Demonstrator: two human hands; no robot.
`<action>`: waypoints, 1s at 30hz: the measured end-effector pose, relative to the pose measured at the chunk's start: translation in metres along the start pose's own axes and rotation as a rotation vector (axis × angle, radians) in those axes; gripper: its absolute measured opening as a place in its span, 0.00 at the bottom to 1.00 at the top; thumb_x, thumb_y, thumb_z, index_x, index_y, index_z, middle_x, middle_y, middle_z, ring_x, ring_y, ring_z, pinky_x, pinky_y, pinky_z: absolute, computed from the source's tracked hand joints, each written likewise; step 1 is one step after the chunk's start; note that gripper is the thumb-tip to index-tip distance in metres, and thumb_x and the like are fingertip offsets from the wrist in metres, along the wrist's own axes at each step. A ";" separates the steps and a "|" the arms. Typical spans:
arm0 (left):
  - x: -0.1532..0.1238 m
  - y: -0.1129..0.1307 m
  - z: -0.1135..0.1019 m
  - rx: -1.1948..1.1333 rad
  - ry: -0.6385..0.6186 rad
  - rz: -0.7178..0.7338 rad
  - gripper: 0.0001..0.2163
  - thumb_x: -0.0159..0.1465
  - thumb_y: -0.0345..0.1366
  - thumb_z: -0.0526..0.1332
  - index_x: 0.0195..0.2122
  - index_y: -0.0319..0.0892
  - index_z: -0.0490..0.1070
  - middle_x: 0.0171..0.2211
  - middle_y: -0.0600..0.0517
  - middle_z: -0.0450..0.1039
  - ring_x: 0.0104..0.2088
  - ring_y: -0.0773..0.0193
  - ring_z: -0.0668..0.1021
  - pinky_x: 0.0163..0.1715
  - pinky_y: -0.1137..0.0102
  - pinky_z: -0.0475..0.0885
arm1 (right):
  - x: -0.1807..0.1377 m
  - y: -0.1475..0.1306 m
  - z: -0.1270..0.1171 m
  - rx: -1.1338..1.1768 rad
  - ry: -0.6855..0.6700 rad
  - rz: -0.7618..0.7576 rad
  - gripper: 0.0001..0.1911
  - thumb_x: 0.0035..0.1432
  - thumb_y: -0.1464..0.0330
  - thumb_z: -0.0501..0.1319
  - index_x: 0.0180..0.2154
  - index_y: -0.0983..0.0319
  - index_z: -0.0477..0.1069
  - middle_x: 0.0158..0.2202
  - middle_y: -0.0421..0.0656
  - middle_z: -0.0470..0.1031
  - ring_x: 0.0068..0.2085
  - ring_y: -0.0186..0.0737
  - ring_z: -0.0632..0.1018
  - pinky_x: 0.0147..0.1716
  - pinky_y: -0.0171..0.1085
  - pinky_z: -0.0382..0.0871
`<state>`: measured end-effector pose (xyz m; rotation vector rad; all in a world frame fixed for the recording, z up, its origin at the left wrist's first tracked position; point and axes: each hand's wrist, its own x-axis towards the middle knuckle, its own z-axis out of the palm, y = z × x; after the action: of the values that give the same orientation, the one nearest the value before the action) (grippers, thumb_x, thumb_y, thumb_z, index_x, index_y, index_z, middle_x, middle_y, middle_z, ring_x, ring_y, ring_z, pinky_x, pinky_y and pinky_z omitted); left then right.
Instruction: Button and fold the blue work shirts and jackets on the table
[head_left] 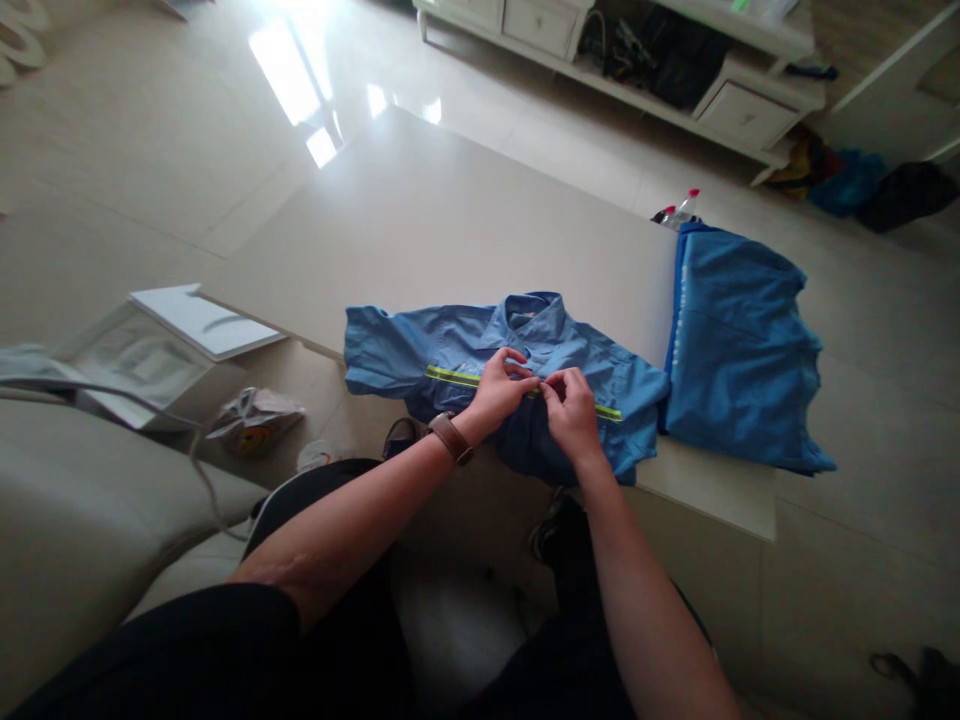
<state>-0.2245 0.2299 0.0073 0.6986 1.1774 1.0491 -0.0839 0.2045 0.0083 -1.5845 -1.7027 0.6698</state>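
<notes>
A blue work shirt [420, 350] with a yellow-green reflective stripe lies face up on the near edge of a pale table [450, 220], collar away from me. My left hand [501, 388], with a brown watch strap at the wrist, and my right hand [571, 408] meet at the middle of the shirt front on the stripe. Both hands have their fingers pinched on the shirt's front opening. The shirt's lower part hangs over the table edge toward my lap.
A second blue garment [739, 350] is draped over the table's right end, with a small red-capped bottle [684, 205] behind it. A white box [150, 350] and a sofa [67, 500] are at the left; a white cabinet [675, 70] stands at the back.
</notes>
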 end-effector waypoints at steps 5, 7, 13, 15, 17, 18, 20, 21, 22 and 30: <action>0.000 -0.002 0.000 0.044 0.000 0.045 0.18 0.52 0.21 0.69 0.38 0.42 0.65 0.26 0.59 0.73 0.26 0.72 0.75 0.29 0.78 0.66 | 0.002 0.009 0.006 0.168 0.036 0.180 0.08 0.59 0.62 0.61 0.32 0.59 0.68 0.34 0.43 0.72 0.36 0.43 0.74 0.39 0.41 0.69; 0.000 -0.003 0.000 0.079 -0.029 0.076 0.17 0.52 0.21 0.69 0.38 0.42 0.65 0.27 0.59 0.73 0.27 0.71 0.76 0.29 0.77 0.68 | 0.001 0.014 0.010 0.287 0.043 0.298 0.11 0.57 0.58 0.63 0.33 0.59 0.68 0.32 0.42 0.72 0.34 0.42 0.74 0.37 0.41 0.70; 0.001 0.000 -0.001 0.127 -0.110 0.063 0.20 0.51 0.20 0.69 0.40 0.42 0.64 0.27 0.59 0.73 0.26 0.71 0.77 0.30 0.76 0.70 | 0.000 0.023 0.017 0.430 0.068 0.409 0.19 0.52 0.50 0.66 0.33 0.59 0.69 0.29 0.41 0.74 0.32 0.41 0.75 0.35 0.41 0.70; 0.002 0.002 -0.002 0.123 -0.128 0.055 0.20 0.51 0.20 0.68 0.41 0.42 0.64 0.27 0.60 0.73 0.26 0.71 0.77 0.29 0.76 0.70 | 0.000 0.024 0.017 0.447 0.061 0.417 0.20 0.50 0.50 0.67 0.33 0.59 0.69 0.29 0.41 0.74 0.32 0.41 0.75 0.35 0.41 0.70; 0.002 0.004 -0.003 0.128 -0.146 0.050 0.21 0.50 0.19 0.67 0.41 0.42 0.63 0.27 0.59 0.73 0.25 0.71 0.77 0.28 0.77 0.70 | 0.001 0.024 0.016 0.453 0.055 0.426 0.21 0.49 0.49 0.67 0.32 0.59 0.70 0.29 0.41 0.74 0.32 0.40 0.74 0.35 0.40 0.69; 0.003 0.004 -0.004 0.138 -0.151 0.048 0.21 0.50 0.19 0.67 0.41 0.43 0.63 0.27 0.60 0.73 0.25 0.71 0.76 0.27 0.77 0.69 | 0.001 0.023 0.016 0.441 0.052 0.423 0.21 0.49 0.49 0.67 0.32 0.59 0.70 0.29 0.41 0.73 0.32 0.40 0.74 0.35 0.40 0.69; 0.004 0.003 -0.006 0.165 -0.154 0.042 0.21 0.49 0.19 0.67 0.40 0.43 0.63 0.27 0.60 0.73 0.24 0.72 0.75 0.27 0.78 0.67 | 0.002 0.022 0.015 0.406 0.041 0.413 0.20 0.49 0.50 0.67 0.31 0.59 0.71 0.28 0.41 0.73 0.31 0.39 0.73 0.34 0.39 0.67; 0.004 0.002 -0.007 0.185 -0.153 0.041 0.21 0.49 0.20 0.67 0.40 0.43 0.62 0.26 0.60 0.73 0.24 0.72 0.75 0.26 0.78 0.67 | 0.002 0.021 0.014 0.398 0.032 0.412 0.20 0.49 0.50 0.67 0.30 0.59 0.71 0.27 0.40 0.73 0.31 0.39 0.72 0.33 0.39 0.66; 0.005 0.001 -0.008 0.209 -0.153 0.046 0.21 0.49 0.20 0.68 0.40 0.43 0.62 0.26 0.60 0.73 0.24 0.72 0.75 0.26 0.78 0.66 | 0.002 0.019 0.013 0.404 0.021 0.418 0.20 0.48 0.50 0.68 0.30 0.59 0.71 0.27 0.40 0.73 0.30 0.39 0.72 0.32 0.39 0.66; 0.006 -0.001 -0.015 0.472 -0.192 0.178 0.16 0.48 0.22 0.67 0.32 0.42 0.62 0.28 0.58 0.72 0.28 0.70 0.75 0.27 0.77 0.65 | 0.002 0.014 0.012 0.652 -0.054 0.597 0.24 0.37 0.51 0.74 0.28 0.60 0.72 0.24 0.37 0.71 0.25 0.33 0.69 0.28 0.36 0.63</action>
<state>-0.2382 0.2341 -0.0004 1.2648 1.2204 0.8289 -0.0845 0.2087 -0.0096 -1.5681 -0.8653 1.4024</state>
